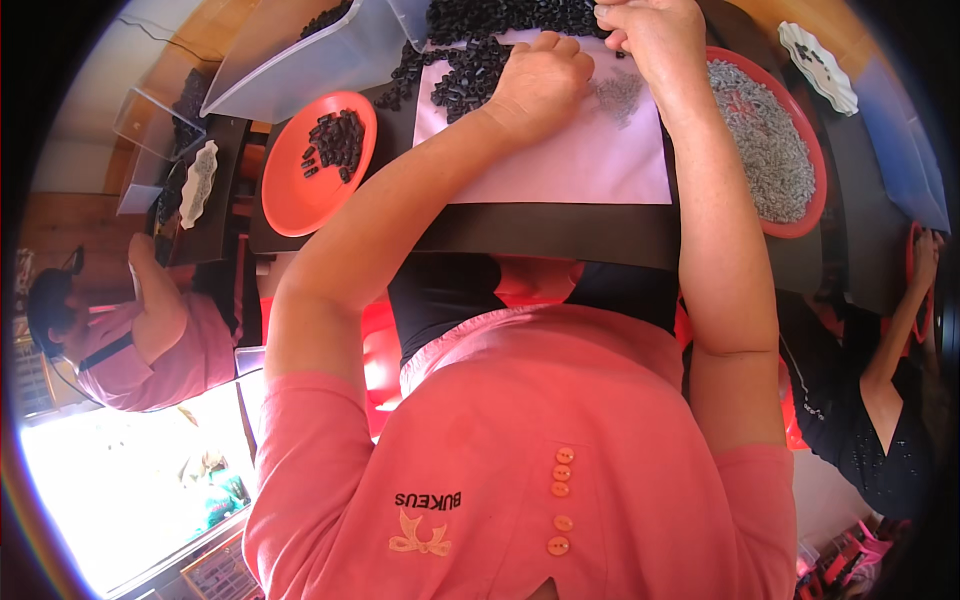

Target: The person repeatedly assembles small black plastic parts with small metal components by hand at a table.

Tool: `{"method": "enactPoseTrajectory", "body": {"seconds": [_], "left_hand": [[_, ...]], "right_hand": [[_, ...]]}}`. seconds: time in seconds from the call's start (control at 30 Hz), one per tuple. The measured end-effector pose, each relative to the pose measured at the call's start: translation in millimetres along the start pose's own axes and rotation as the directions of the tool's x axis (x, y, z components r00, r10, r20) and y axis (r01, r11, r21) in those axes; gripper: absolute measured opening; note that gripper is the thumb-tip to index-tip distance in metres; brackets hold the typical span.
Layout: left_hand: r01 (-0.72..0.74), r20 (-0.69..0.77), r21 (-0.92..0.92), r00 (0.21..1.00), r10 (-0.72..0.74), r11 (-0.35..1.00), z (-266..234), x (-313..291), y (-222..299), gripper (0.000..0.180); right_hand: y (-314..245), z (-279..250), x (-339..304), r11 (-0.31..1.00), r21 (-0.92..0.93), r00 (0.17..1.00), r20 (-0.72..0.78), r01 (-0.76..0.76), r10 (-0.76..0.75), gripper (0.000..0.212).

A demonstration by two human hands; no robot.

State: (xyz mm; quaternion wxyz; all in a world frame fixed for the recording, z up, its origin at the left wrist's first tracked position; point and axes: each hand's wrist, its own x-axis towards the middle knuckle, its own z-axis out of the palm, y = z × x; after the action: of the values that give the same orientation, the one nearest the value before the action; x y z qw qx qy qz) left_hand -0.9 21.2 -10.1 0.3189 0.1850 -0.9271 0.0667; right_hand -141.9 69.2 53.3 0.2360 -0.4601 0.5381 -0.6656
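Pink shirt (580, 440) faces bare near sheet edge (565, 194), left hand (545, 76) and right hand (652, 35) curled, contents unclear

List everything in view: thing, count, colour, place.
sheet: 1, pale pink, upper centre
main table: 1, dark, under sheet
left bowl: 1, orange, left of sheet
right bowl: 1, red, right of sheet
black pieces: many, black, top centre and left bowl
grey pieces: many, grey, sheet and right bowl
large bin: 1, clear, upper left
side bin: 1, blue, right edge
scalloped dishes: 2, white, far left, upper right
bright panel: 1, white, lower left
coworkers: 2, pink and black clothes, both sides
shirt: 1, pink, lower centre
left hand: 1, bare, beside black pieces
right hand: 1, bare, top edge
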Motion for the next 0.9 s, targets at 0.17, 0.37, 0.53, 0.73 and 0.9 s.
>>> {"method": "enactPoseTrajectory", "body": {"seconds": [0.17, 0.37, 0.53, 0.73, 0.9], "left_hand": [[0.005, 0.115, 0.128, 0.993, -0.019, 0.992, 5, 5, -1, 0.008], [0.107, -0.112, -0.011, 0.988, -0.107, 0.994, -12, 3, -9, 0.006], [0.206, -0.147, -0.143, 0.963, -0.226, 0.968, -23, 2, -9, 0.006], [0.271, -0.168, -0.305, 0.928, -0.332, 0.913, -28, 4, -13, 0.009], [0.408, -0.034, -0.518, 0.868, -0.495, 0.752, -63, 11, -28, 0.015]], "right_hand": [[15, -1, 5, 1.000, 0.014, 1.000, 0.010, 0.009, -0.009, 0.009], [13, -7, 5, 0.961, -0.177, 0.952, 0.183, -0.212, 0.244, 0.009], [13, 2, -5, 0.956, -0.133, 0.884, 0.363, -0.262, 0.293, 0.015], [16, 5, -4, 0.961, 0.028, 0.900, 0.358, -0.276, 0.248, 0.016], [20, 4, -1, 0.988, 0.063, 0.966, 0.226, -0.144, 0.126, 0.013]]}}
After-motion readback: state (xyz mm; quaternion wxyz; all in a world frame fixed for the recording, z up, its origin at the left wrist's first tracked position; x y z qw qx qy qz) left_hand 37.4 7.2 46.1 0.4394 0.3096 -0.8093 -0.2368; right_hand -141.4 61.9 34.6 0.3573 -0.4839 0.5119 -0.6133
